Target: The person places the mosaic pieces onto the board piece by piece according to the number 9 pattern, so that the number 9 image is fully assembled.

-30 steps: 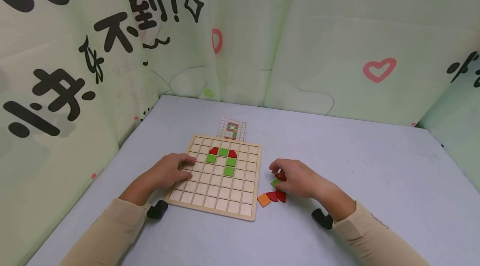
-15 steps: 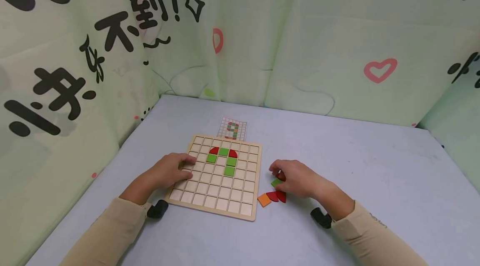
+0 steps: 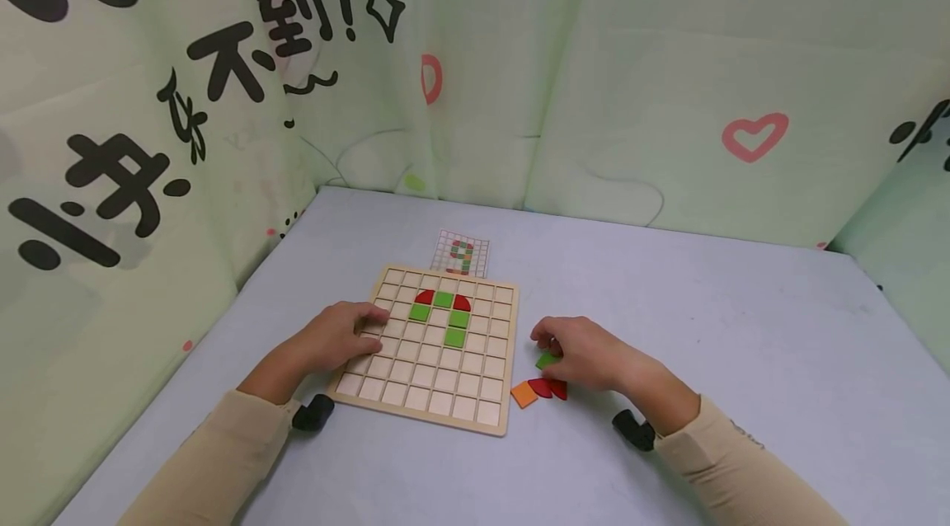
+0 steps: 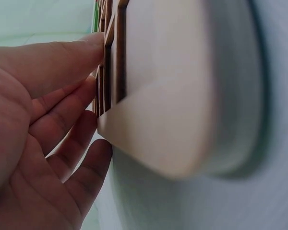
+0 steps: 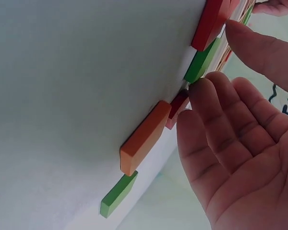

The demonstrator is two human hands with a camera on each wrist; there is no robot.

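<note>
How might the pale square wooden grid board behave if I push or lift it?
The pale square wooden grid board is probably stiff: its edge looks thick. Pushed, it would likely slide rather than tip, lying flat on the pale tabletop. Tilted steeply, it might shed the red quarter-circle tiles and green square tiles, which show no fastening.

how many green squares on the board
4: one green square between red pieces; another lower left; a third lower right; a fourth below that. The left hand may hide more.
</note>
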